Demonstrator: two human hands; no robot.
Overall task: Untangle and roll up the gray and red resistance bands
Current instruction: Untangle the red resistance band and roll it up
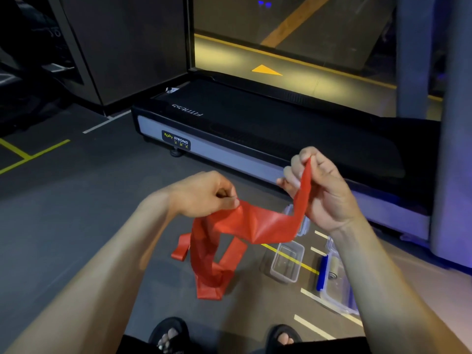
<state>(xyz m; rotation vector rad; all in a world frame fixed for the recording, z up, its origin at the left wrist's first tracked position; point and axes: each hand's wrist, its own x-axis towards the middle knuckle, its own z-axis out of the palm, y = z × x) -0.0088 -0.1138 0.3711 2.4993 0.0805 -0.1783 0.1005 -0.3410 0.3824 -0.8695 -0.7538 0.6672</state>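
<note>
Both hands are raised in front of the body, apart from each other, and each is closed on the same red band [258, 223]. The left hand [204, 195] pinches one part of the band between curled fingers and thumb, at the lower left. The right hand [319, 187] is held higher, with its fingers curled round another part of the band that runs up through its grip. Between the two hands the band sags in a wide, creased sheet; below the left hand the rest of it hangs down in twisted loops above the dark floor [76, 200].

Under the right forearm, on the floor, stand a small clear plastic box [287, 264] and a larger clear box [337, 290] with a blue clip; what lies inside cannot be made out. Behind them sits a treadmill [255, 123]. Two feet in dark sandals [169, 333] show at the bottom edge.
</note>
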